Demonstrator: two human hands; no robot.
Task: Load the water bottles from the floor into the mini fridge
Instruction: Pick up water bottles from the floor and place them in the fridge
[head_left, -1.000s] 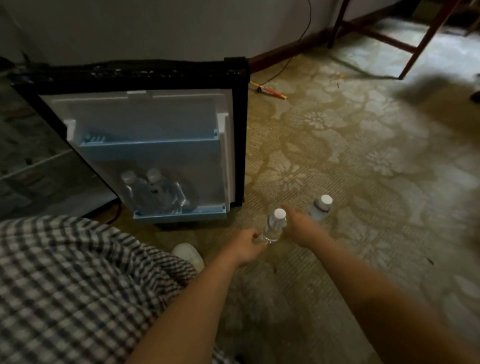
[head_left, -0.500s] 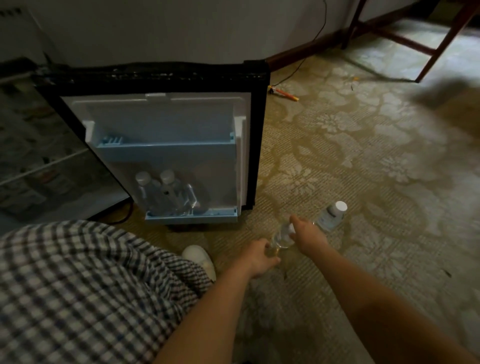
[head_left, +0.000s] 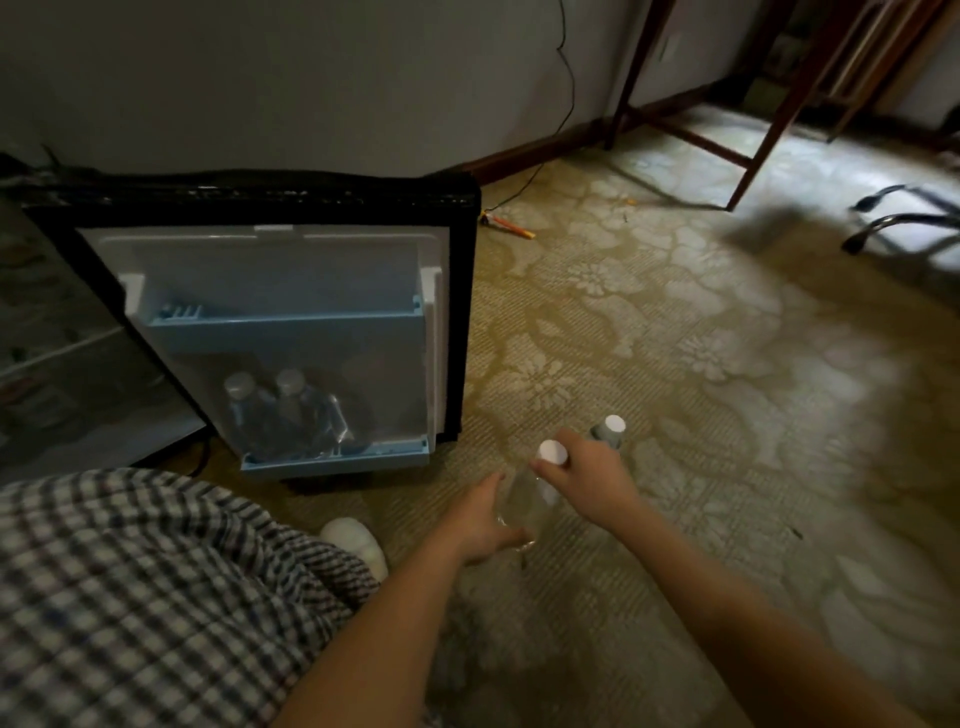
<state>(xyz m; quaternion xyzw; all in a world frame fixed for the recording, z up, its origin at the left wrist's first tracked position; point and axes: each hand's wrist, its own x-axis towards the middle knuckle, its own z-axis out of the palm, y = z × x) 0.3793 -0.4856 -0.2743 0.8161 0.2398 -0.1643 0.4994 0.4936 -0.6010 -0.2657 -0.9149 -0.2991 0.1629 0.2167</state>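
Roughly halfway: counts two stowed bottles (head_left: 280, 410) in the fridge door (head_left: 311, 270); grips third bottle (head_left: 524, 501) with left hand (head_left: 480, 522) round base, right hand (head_left: 589, 478) pinching neck; leaves fourth bottle (head_left: 609, 434) on floor (head_left: 675, 364) just beyond.

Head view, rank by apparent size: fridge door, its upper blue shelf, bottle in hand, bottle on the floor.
1. fridge door
2. upper blue shelf
3-4. bottle in hand looks bigger than bottle on the floor, but it is nearer and the right hand hides most of the other: unsure.
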